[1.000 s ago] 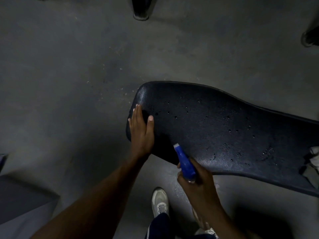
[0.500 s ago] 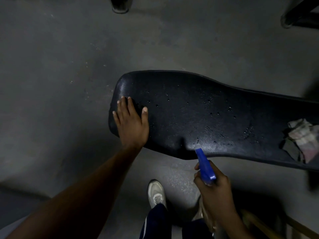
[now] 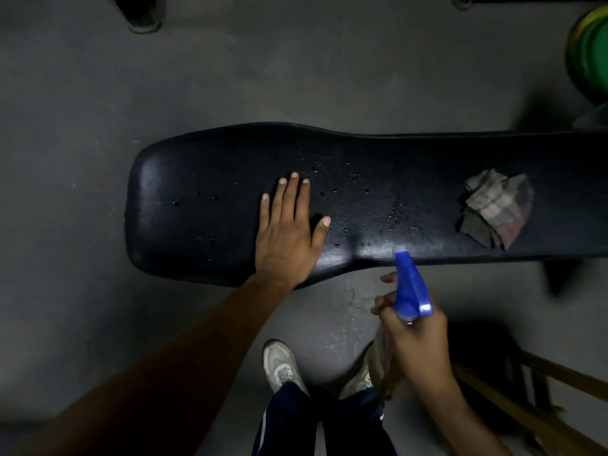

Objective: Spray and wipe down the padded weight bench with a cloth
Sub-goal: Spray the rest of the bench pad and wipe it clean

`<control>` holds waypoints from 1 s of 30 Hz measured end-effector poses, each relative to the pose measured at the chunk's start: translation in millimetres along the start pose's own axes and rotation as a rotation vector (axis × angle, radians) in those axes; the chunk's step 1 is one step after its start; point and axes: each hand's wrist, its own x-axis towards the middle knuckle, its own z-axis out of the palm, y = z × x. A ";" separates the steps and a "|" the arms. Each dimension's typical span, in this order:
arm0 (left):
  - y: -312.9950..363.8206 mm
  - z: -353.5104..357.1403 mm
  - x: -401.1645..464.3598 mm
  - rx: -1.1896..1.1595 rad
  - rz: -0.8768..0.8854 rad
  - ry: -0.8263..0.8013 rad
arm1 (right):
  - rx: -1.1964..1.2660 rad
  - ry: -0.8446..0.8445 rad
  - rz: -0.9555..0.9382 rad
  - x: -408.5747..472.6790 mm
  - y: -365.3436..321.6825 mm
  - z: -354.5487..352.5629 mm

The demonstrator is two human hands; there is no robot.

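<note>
The black padded bench (image 3: 197,225) stretches from left to right across the view, dotted with spray droplets. My left hand (image 3: 288,232) lies flat on the pad with fingers straight, near the bench's front edge. My right hand (image 3: 413,337) grips a spray bottle with a blue head (image 3: 411,289), its nozzle pointing at the bench's front edge. A crumpled checked cloth (image 3: 496,209) rests on the pad to the right, apart from both hands.
Grey concrete floor (image 3: 82,126) surrounds the bench. A green and yellow round object (image 3: 589,51) stands at the upper right. Dark equipment feet (image 3: 144,14) show at the top. Wooden slats (image 3: 543,399) lie at the lower right. My white shoes (image 3: 281,363) stand below the bench.
My left hand has slid from the bench's left end rightward toward the middle of the pad. More of the bench and the whole cloth have come into view.
</note>
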 end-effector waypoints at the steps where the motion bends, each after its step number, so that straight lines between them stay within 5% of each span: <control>1: 8.5 2.9 3.0 0.025 0.019 -0.015 | 0.029 0.008 0.005 3.6 -1.5 -9.5; 20: 200.7 54.4 75.3 0.063 0.215 -0.168 | 0.241 0.227 -0.161 90.9 -29.3 -172.2; 30: 209.8 72.9 82.1 0.162 0.217 -0.203 | 0.245 0.408 -0.364 161.2 -70.4 -280.1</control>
